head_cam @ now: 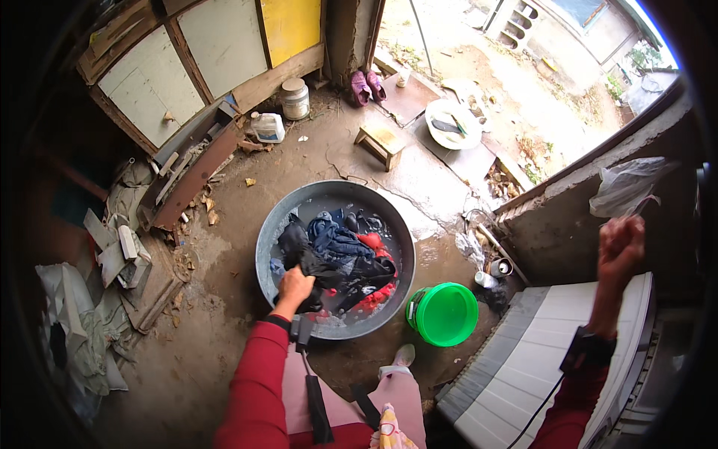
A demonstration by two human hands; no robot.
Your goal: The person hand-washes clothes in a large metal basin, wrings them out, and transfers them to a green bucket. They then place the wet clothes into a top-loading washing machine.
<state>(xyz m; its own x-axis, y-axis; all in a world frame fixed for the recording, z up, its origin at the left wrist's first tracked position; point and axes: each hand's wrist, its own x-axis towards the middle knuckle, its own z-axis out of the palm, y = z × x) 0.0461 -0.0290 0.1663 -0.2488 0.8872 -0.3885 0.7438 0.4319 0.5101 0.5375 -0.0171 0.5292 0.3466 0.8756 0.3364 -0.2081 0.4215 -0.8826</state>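
A wide round metal tub (263, 241) stands on the floor before me, holding sudsy water and wet clothes: a dark blue garment (336, 238), black ones and red cloth (371, 300). My left hand (295, 286) grips a bunched black garment (300, 247) at the tub's near left side. Raised at the far right, my right hand (621, 241) is closed like a fist in front of the wall, just below a clear plastic bag (625, 185). Whether its fingers hold a part of that bag, I cannot tell.
A green plastic bucket (443, 314) sits right of the tub, by a white ribbed-lid appliance (521, 348). Beyond the tub are a small wooden stool (380, 145), a white basin (453, 124) and purple shoes (367, 88). Boards and scrap (129, 252) lie left. My foot (404, 355) is near the tub.
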